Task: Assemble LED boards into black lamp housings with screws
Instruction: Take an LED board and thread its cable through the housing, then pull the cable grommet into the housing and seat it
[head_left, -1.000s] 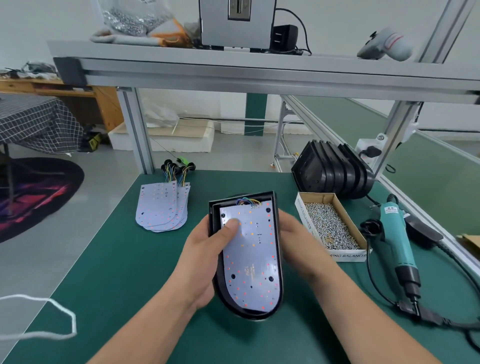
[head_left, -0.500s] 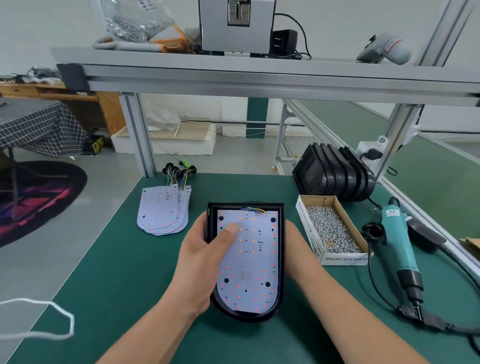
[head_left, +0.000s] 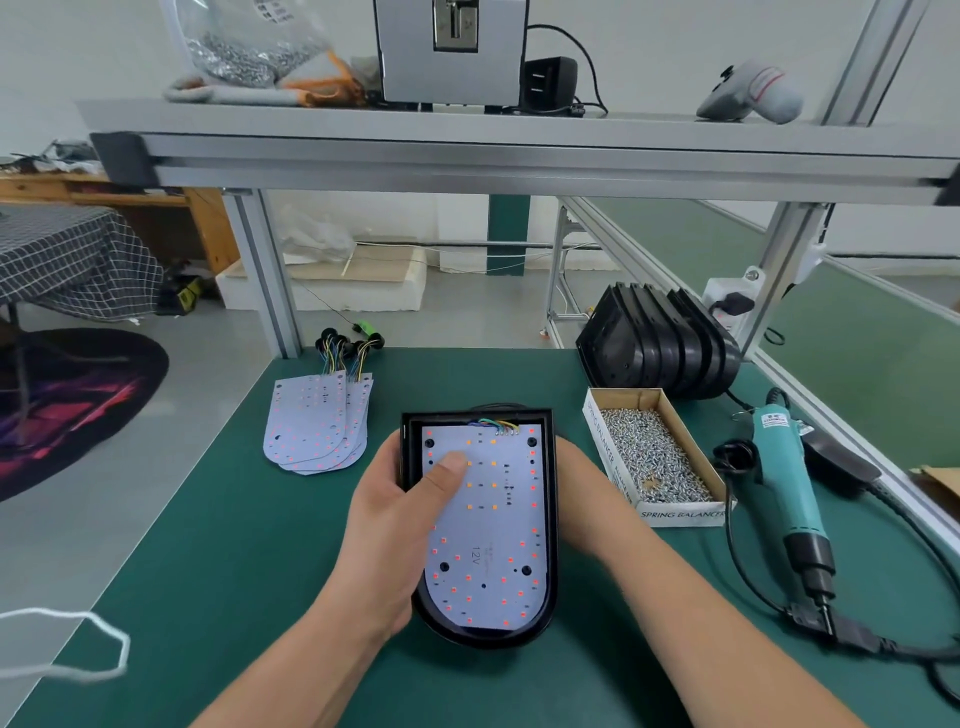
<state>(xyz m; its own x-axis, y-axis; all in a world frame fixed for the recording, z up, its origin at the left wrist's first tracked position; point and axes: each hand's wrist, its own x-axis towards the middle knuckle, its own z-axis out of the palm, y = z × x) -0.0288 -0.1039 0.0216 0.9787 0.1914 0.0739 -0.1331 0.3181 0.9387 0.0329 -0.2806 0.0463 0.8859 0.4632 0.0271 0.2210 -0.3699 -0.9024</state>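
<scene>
A black lamp housing (head_left: 549, 582) lies flat on the green mat, with a white LED board (head_left: 493, 530) seated inside it and coloured wires at its top edge. My left hand (head_left: 395, 525) grips the housing's left side, its thumb pressing on the board. My right hand (head_left: 584, 499) holds the right side; its fingers are hidden behind the housing. A cardboard box of screws (head_left: 654, 457) sits just right of it. The teal electric screwdriver (head_left: 789, 493) lies further right.
Spare LED boards (head_left: 317, 423) with wires are fanned at the left rear. A row of black housings (head_left: 660, 348) stands behind the screw box. The screwdriver's cable (head_left: 748, 587) loops along the right. An aluminium frame shelf (head_left: 519, 156) spans overhead.
The housing with its board has gone from tilted up toward me to lying flat on the mat. Both hands stayed on its sides.
</scene>
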